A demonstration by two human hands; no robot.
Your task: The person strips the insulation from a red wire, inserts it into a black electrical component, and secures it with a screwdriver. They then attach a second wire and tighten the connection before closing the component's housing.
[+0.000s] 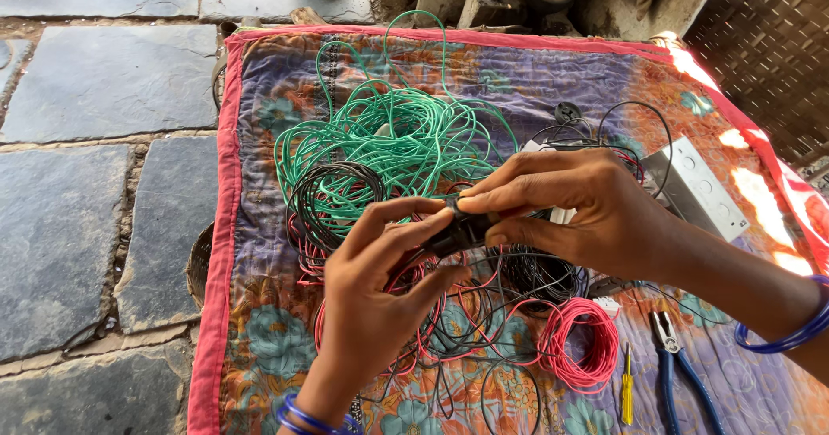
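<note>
Black small part (462, 228), one, pinched by fingers of your left hand (371, 288) and right hand (570, 215); one green wire tangle (389, 133) at twelve o'clock, one red coil (580, 344) at five, one blue-handled pliers (678, 370).

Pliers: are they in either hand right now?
No. The blue-handled pliers lie on the patterned cloth beside the yellow screwdriver, while both hands pinch a small black part.

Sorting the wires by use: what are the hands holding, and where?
Both hands, left hand and right hand, pinch a small black part by its ends.
</note>
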